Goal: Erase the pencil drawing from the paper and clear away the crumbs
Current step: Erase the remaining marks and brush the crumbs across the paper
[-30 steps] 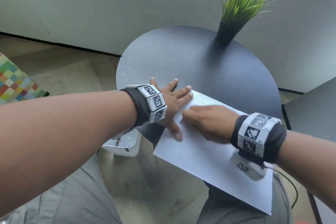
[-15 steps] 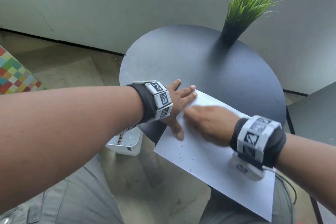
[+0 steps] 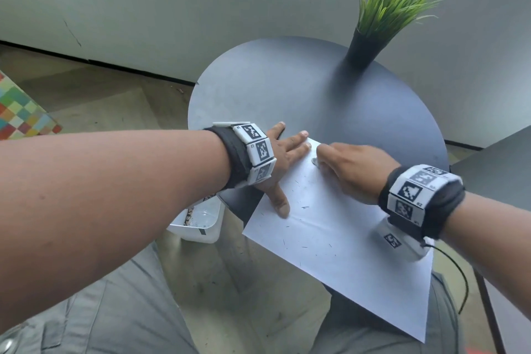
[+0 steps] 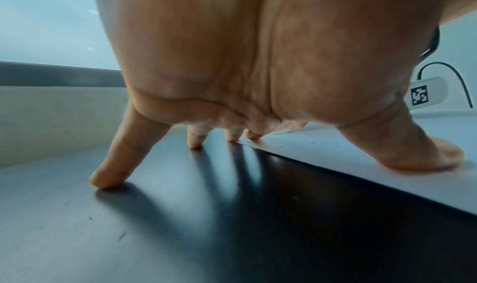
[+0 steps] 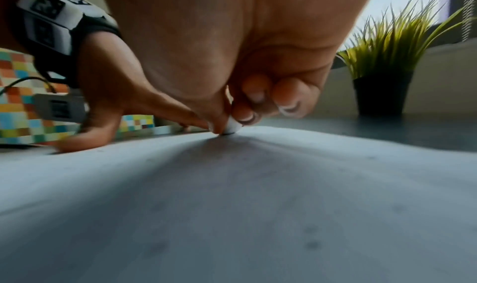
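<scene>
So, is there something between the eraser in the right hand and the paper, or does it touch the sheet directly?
Nothing visible stands between them. The right hand pinches the small white eraser, and its lower end sits directly on the paper. The left hand presses the sheet's edge beside it, not under the eraser.

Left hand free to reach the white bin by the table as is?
Probably not yet: the left hand lies spread, pinning the paper while the right hand rubs with the eraser. The bin sits just below it, path open.
</scene>
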Tool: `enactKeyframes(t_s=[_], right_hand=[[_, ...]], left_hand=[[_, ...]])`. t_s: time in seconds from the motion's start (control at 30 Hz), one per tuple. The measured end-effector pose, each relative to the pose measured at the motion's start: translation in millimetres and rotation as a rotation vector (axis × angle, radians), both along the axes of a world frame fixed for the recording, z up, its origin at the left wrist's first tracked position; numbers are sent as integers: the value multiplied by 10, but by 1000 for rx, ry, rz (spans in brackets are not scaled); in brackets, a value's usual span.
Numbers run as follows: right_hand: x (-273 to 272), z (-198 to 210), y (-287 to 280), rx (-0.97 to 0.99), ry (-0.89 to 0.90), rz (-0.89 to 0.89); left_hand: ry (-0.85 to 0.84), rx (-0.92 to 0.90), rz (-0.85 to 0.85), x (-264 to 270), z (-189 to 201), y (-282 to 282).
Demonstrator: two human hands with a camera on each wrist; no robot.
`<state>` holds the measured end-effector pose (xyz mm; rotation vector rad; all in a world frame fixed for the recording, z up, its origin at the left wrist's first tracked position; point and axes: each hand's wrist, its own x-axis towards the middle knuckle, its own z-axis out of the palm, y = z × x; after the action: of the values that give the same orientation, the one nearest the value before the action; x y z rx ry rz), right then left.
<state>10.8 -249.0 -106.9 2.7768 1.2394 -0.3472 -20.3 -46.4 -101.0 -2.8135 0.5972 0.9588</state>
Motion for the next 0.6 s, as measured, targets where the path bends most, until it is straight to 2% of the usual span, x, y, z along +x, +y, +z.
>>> enactKeyframes(t_s=[0.03, 0.13, 0.2, 0.3, 0.33, 0.43, 0.47, 0.6], right_hand=[[-41, -11, 7, 27, -7, 44], [-425, -43, 105, -26, 142, 289], [-372, 24, 69, -43, 133, 255], [-66, 14, -32, 20, -10, 59], [-117, 19, 1, 26, 4, 71], [-495, -22, 105, -9, 182, 307], [-519, 0, 91, -29, 203, 312], [-132, 10, -20, 19, 11, 49]], left_hand=[[3, 4, -1, -2, 7, 0], [-3, 22, -19, -9, 19, -14], [-8, 18, -23, 4, -6, -17], [-21, -10, -15, 21, -66, 3], [-25, -16, -11, 19, -77, 11], [-34, -9, -10, 8, -91, -1], [-35, -11, -11, 5, -91, -4], [-33, -44, 5, 22, -116, 13]])
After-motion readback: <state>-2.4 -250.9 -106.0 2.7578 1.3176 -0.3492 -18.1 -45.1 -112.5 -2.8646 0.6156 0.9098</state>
